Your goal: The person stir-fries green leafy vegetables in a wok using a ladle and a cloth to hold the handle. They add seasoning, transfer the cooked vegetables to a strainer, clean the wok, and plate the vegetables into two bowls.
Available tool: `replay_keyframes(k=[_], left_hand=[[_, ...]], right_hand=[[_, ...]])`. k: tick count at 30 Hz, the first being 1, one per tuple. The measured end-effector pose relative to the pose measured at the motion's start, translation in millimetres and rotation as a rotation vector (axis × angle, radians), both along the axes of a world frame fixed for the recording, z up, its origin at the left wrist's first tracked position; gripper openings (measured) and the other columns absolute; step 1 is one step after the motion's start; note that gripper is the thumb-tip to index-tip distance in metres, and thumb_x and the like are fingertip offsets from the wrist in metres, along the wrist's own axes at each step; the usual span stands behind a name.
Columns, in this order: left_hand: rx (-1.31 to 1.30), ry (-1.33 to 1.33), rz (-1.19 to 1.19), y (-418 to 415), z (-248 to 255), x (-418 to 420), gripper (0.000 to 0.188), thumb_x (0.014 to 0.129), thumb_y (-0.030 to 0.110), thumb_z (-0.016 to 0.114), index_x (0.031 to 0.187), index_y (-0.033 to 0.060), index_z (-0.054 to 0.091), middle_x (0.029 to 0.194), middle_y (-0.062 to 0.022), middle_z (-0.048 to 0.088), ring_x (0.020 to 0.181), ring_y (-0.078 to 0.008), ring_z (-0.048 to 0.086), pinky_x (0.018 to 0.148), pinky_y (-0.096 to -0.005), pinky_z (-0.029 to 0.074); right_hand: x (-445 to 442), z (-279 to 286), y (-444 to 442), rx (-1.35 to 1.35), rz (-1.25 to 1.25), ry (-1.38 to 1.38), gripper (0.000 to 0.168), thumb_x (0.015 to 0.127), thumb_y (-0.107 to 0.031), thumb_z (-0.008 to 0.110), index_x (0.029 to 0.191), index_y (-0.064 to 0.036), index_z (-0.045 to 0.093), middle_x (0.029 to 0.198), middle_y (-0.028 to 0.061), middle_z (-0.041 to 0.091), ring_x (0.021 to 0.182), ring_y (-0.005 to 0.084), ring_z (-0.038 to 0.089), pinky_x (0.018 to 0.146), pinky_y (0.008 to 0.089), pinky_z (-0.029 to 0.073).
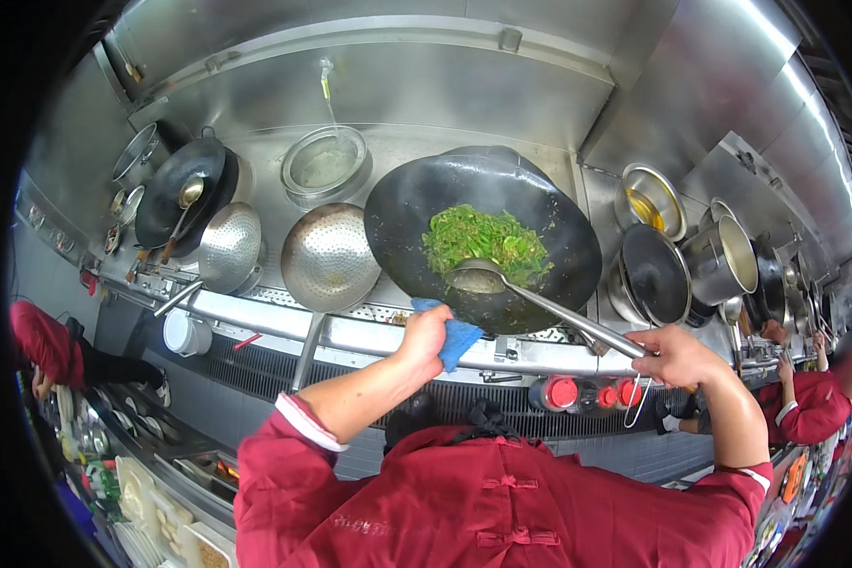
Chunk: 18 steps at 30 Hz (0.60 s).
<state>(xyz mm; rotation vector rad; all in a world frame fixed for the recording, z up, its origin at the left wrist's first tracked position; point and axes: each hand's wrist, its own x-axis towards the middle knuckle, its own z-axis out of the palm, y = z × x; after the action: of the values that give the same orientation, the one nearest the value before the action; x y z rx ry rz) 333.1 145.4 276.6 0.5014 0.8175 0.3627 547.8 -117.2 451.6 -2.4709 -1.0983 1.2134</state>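
Note:
A large black wok stands on the range before me, with chopped green vegetables in it. My left hand grips a folded blue cloth at the wok's near rim; the cloth hides the part of the rim or handle beneath. My right hand is closed around the handle of a steel wok ladle. The ladle's bowl rests against the near side of the greens. Left of the wok lies a perforated steel strainer, its handle pointing towards me.
A water-filled basin sits under a running tap. Further left are a second strainer and a black wok holding a ladle. On the right stand a bowl of oil and a steel pot. Co-workers are at both sides.

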Motion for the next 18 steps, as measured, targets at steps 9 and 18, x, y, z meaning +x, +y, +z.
replay_keyframes(k=[9,18], left_hand=[[0.404,0.192,-0.161,-56,-148,-62,0.023,0.08,-0.001,0.053,0.102,0.0021,0.06,0.094,-0.0088,0.063,0.089,-0.0226,0.064,0.078,-0.0388,0.054],[0.121,-0.057,-0.081,55,-120,34,0.013,0.083,0.008,0.056,0.093,0.0002,0.057,0.086,-0.0114,0.062,0.074,-0.0241,0.065,0.067,-0.039,0.057]], right_hand=[[-10,-138,-3,0.43,0.031,-0.547,0.053,0.086,-0.012,0.064,0.136,0.0,0.048,0.095,0.0297,0.066,0.089,0.0471,0.064,0.081,0.0515,0.052],[-36,-129,2,0.479,-0.141,-0.408,0.052,0.086,-0.011,0.068,0.134,0.004,0.053,0.113,0.0314,0.063,0.104,0.0433,0.064,0.091,0.0413,0.051]])
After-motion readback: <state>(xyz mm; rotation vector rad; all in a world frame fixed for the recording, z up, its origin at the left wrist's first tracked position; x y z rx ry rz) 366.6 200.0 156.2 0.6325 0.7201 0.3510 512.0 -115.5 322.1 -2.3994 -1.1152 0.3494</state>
